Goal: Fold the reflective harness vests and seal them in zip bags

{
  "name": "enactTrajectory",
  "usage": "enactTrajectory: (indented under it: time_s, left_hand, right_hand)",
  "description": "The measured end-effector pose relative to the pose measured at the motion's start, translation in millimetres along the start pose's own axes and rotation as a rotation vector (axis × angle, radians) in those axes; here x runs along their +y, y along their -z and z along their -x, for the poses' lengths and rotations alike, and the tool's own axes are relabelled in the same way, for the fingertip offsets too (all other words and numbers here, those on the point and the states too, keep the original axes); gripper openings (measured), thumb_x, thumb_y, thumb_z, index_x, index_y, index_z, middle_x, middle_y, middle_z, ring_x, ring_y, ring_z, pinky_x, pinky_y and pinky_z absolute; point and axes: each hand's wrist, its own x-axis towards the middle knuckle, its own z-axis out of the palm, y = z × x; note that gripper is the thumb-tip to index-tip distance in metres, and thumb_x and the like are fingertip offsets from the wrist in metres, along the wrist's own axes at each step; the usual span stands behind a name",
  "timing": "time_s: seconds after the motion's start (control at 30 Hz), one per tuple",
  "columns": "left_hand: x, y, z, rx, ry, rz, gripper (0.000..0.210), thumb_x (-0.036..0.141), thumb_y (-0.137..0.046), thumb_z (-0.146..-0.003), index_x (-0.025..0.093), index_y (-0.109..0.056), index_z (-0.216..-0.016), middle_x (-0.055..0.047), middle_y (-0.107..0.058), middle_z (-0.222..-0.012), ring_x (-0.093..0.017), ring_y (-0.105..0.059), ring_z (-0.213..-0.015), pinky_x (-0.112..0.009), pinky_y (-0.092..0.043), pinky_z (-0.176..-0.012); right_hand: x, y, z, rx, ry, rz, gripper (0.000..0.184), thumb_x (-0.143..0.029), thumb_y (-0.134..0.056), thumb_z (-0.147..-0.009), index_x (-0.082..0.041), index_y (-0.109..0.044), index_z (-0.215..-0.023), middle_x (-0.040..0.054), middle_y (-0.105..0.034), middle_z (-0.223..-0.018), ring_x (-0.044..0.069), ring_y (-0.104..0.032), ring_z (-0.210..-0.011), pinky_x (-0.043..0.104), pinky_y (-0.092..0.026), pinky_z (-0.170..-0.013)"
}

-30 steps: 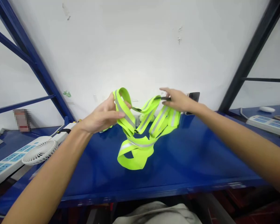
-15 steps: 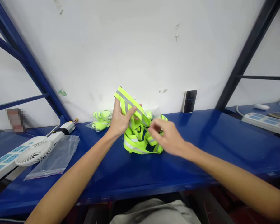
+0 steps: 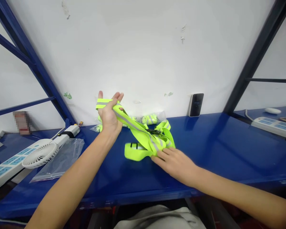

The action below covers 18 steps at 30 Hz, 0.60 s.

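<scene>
A tangle of neon-yellow reflective strap (image 3: 159,140) with a grey stripe and black buckles lies on the blue table. One length rises from it to my left hand (image 3: 109,117), which is lifted on the left. The strap passes across that hand and under the thumb, while some fingertips point up. My right hand (image 3: 175,163) is low at the near right side of the tangle, its fingers curled onto the strap and their tips partly hidden. A loose loop with black sliders hangs out toward the left of the pile.
Behind, clear bags of folded yellow strap (image 3: 149,119) lie against the wall. At left are a flat plastic bag (image 3: 62,162), a white fan (image 3: 40,155) and a power strip (image 3: 8,167). A dark-screened device (image 3: 196,105) stands by the wall, near a blue table (image 3: 219,143) stretch.
My left hand has moved left, drawing a length of strap out of the bundle. My right hand has come down onto the near side of the pile.
</scene>
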Motion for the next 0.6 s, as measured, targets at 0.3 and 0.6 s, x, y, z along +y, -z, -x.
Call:
enactTrajectory:
  time_s: [0.3, 0.6]
  left_hand:
    - [17.1, 2.8, -5.9, 0.081, 0.225, 0.044, 0.093, -0.009, -0.047, -0.079, 0.034, -0.015, -0.156, -0.009, -0.06, -0.125, -0.014, -0.067, -0.118, -0.01, -0.051, -0.064]
    - [26.6, -23.0, 4.8, -0.145, 0.317, 0.087, 0.076, -0.003, -0.044, -0.088, 0.023, -0.018, -0.154, -0.017, -0.058, -0.128, -0.023, -0.068, -0.118, -0.016, -0.055, -0.061]
  right_hand:
    - [26.5, 20.8, 19.0, -0.072, -0.145, 0.197, 0.03, -0.008, -0.059, -0.081, -0.012, -0.073, -0.107, 0.0223, -0.069, -0.114, 0.039, -0.062, -0.103, 0.051, -0.049, -0.076]
    - [62.9, 21.8, 1.1, 0.309, -0.271, -0.662, 0.024, -0.027, -0.052, -0.098, -0.023, -0.06, -0.12, 0.0097, -0.068, -0.108, 0.023, -0.066, -0.097, 0.04, -0.054, -0.085]
